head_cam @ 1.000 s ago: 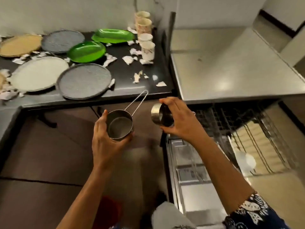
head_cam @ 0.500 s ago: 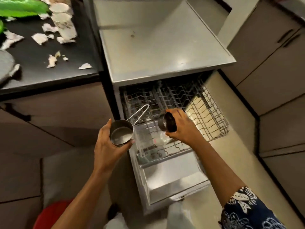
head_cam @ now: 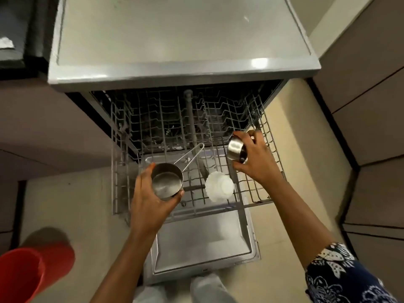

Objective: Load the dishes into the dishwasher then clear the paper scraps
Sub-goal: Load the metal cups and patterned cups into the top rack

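My left hand grips a steel measuring cup by its bowl, mouth up, its wire handle pointing up and right over the pulled-out dishwasher rack. My right hand holds a smaller steel cup, tipped on its side, above the rack's right half. A white ribbed bowl sits upside down in the rack between my hands. Below the rack lies the open dishwasher door.
The dishwasher's grey top fills the upper view. A red bin stands on the floor at the lower left. Brown cabinet fronts line the right side. A dark counter edge shows at the upper left.
My view has swung from the counter with plates and scraps to straight over the dishwasher. Both hands have carried their cups out over the rack, the right one moving farther right and tipping its cup.
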{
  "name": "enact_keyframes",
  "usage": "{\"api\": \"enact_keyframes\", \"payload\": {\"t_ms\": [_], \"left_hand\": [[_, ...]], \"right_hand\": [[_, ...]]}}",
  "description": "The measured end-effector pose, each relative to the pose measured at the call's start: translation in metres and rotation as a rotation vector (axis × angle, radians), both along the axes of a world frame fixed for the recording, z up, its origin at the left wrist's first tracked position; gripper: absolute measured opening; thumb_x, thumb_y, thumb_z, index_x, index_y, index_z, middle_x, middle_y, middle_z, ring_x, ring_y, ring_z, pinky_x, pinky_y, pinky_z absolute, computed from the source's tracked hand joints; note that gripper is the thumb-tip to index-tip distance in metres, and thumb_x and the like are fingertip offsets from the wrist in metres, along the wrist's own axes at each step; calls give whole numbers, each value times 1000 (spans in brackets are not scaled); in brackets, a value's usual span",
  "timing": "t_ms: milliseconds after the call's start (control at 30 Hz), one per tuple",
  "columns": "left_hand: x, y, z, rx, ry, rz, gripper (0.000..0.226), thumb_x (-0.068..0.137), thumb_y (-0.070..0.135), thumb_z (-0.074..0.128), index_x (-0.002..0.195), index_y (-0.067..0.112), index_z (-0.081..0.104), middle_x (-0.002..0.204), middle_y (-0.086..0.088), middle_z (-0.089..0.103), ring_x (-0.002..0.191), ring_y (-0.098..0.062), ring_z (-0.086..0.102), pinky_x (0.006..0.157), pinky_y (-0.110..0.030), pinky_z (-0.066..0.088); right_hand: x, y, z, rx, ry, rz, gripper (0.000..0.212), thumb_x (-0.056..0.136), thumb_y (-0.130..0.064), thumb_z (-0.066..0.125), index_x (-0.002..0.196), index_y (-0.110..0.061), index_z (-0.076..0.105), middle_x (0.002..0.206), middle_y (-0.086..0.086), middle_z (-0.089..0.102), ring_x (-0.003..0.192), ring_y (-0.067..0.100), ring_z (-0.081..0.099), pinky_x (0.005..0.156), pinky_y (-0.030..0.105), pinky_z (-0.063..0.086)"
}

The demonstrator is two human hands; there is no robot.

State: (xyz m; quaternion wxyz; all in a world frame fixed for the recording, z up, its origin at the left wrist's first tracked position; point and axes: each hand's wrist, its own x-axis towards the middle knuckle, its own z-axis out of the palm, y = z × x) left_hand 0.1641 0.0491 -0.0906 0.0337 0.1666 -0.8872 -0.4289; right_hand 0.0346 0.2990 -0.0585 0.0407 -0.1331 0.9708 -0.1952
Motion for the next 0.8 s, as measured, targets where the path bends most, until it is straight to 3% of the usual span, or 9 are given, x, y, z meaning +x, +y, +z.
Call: {"api": "enact_keyframes", "payload": {"t_ms": [100, 233, 433, 567, 667, 800], "left_hand": [[-2, 6, -2, 7, -9, 36, 97, 57, 59, 75, 139, 19, 41, 131, -5, 47, 119, -20, 48, 93, -33, 46], [-6, 10, -1, 27, -31, 82, 102, 54, 62, 71, 140, 17, 40, 131, -5, 45, 114, -18, 47, 92, -37, 47], [-11, 7, -6, 57, -24, 146, 103, 55, 58, 73, 143, 23, 34, 134, -3, 44, 116, -19, 49, 93, -34, 44], [-14, 2, -13, 52, -15, 145, 102, 57, 57, 77, 143, 26, 32, 132, -2, 45, 115, -21, 51, 94, -36, 46], [-15, 0, -17, 41, 4, 139, 101, 57, 53, 77, 143, 23, 34, 132, -1, 45, 115, -19, 50, 94, -32, 44], [-12, -3, -23, 36, 6, 134, 102, 57, 52, 77, 144, 22, 33, 132, -2, 45, 116, -19, 48, 96, -35, 44]], "right_hand": [[-7, 8, -14, -62, 39, -44, 77, 67, -23, 81, 134, -19, 44, 128, 11, 39, 108, 23, 51, 87, 25, 43], [-10, 3, -36, -179, 12, -151, 77, 67, -22, 82, 130, -15, 39, 123, 7, 43, 103, 19, 51, 86, 33, 51], [-8, -8, -60, -152, 114, -235, 76, 69, -33, 80, 134, -22, 43, 121, 7, 49, 109, 22, 45, 88, 34, 41], [-1, -12, -65, -380, 84, -449, 60, 67, -29, 83, 113, -18, 46, 113, -3, 44, 99, 11, 47, 81, 26, 46], [2, -23, -76, -376, 28, -553, 57, 68, -30, 83, 102, -15, 40, 107, -2, 41, 88, 13, 47, 75, 34, 51], [0, -50, -94, -428, -6, -637, 69, 69, -29, 82, 122, -13, 40, 124, 6, 42, 103, 23, 53, 86, 38, 52]]}}
